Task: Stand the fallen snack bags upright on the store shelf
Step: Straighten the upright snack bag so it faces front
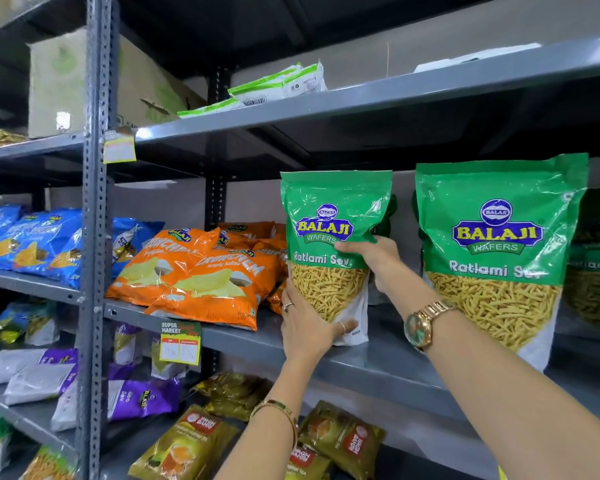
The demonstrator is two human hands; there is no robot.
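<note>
Orange chip bags [201, 271] lie flat, overhanging shelf edge [378, 367]. Left hand [307, 327] clamps sev bag [333, 251] at lower left corner; right hand [374, 258] grips its right edge. Bag upright, near edge. Bare shelf gap, then second sev bag [499, 251] upright.

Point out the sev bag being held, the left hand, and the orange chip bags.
Held sev bag [326, 216]: head view, logo panel.
Left hand [303, 329]: head view, back of hand.
Orange chip bags [219, 282]: head view, front bag's face.

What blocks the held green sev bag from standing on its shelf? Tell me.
Nothing visible. The green sev bag is upright, held by the left hand and right hand, on bare shelf between the orange chip bags and the next sev bag.
</note>
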